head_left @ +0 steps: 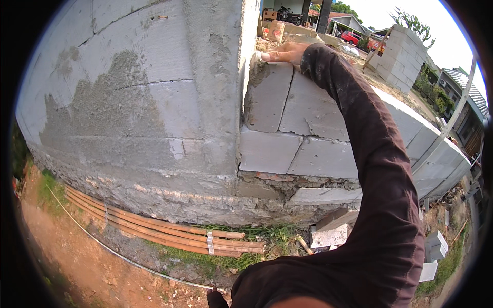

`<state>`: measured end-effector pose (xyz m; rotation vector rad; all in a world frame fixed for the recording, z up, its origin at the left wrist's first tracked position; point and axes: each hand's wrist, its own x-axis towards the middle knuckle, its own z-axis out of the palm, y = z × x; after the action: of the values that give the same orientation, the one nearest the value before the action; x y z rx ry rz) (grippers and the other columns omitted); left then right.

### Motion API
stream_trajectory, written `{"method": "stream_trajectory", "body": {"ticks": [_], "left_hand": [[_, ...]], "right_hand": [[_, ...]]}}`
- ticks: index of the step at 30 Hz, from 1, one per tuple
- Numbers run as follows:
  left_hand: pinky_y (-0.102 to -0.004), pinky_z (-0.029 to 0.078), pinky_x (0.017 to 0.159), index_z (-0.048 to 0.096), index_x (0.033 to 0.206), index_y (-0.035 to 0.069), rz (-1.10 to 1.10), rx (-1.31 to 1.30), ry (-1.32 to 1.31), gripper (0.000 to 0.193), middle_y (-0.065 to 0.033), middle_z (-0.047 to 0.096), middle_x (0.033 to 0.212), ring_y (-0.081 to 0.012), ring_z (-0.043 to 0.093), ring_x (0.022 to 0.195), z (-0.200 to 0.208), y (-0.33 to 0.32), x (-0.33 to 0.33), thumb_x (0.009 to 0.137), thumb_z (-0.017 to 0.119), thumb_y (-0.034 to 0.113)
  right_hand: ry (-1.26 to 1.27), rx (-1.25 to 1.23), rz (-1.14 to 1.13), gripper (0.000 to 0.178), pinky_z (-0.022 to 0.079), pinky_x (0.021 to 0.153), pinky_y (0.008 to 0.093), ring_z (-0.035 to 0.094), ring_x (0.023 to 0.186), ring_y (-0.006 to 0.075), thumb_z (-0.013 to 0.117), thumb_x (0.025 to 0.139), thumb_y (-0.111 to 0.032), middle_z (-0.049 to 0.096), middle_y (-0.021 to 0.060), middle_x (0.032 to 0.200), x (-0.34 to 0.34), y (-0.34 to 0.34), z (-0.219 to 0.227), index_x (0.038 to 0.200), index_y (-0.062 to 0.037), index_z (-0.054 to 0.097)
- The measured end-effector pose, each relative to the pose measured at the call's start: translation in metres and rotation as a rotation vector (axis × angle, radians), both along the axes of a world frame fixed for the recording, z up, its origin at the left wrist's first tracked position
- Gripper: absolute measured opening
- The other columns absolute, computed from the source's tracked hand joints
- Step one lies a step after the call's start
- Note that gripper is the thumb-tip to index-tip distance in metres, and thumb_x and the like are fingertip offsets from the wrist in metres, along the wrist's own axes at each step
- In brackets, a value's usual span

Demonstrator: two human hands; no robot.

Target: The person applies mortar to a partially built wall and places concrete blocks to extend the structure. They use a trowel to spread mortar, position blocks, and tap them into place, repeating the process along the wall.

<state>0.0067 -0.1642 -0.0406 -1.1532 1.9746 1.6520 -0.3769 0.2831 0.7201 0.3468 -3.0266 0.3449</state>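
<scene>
My right hand [285, 53] rests palm down at the top of a low wall of pale grey blocks [314, 109], close to the corner where it meets a taller column. Its fingers stretch toward the column and the thumb lies along the near top edge. A whitish patch shows under the fingers; I cannot make out what it is. The dark brown sleeve [372, 133] of that arm crosses in front of the low wall. My left hand is not visible; a small dark shape [215, 297] at the lower edge is unclear.
A partly plastered wall [118, 102] with a grey column [213, 77] rises at left. Bundled bamboo poles [164, 226] lie along its base, beside a thin pale line [123, 260] over reddish soil. Loose blocks [435, 247] lie at lower right. A slanting pole [457, 110] stands beyond.
</scene>
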Motion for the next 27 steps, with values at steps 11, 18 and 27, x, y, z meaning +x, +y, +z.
{"method": "stream_trajectory", "body": {"ticks": [11,18,27], "left_hand": [[-0.0368,0.046,0.073,0.048,0.114,-0.002,-0.588,-0.48,-0.015,0.044,-0.0186,0.056,0.101,-0.0272,0.056,0.09,-0.007,-0.009,0.038,0.082,0.058,0.026],[-0.0385,0.044,0.079,0.05,0.112,-0.004,-0.135,-0.103,-0.157,0.046,-0.0201,0.057,0.103,-0.0287,0.056,0.093,0.026,-0.001,0.02,0.083,0.056,0.031],[-0.0394,0.045,0.081,0.049,0.118,-0.003,-0.197,-0.2,-0.085,0.055,-0.0212,0.054,0.113,-0.0302,0.056,0.097,0.019,0.028,-0.019,0.076,0.063,0.03]], "right_hand": [[0.093,0.246,0.04,0.102,0.036,0.094,0.0345,0.049,0.109,0.0318,0.077,0.049,-0.055,0.051,0.0221,0.117,-0.013,0.002,-0.008,0.128,-0.0004,0.041],[0.123,0.202,0.024,0.093,0.039,0.09,0.0323,0.054,0.102,0.0277,0.078,0.051,-0.044,0.057,0.0171,0.106,-0.011,0.008,-0.004,0.127,-0.0041,0.043],[0.206,0.158,0.057,0.081,0.043,0.083,0.0309,0.059,0.09,0.0245,0.078,0.053,-0.038,0.061,0.0143,0.097,-0.002,0.013,-0.016,0.122,-0.0066,0.048]]}}
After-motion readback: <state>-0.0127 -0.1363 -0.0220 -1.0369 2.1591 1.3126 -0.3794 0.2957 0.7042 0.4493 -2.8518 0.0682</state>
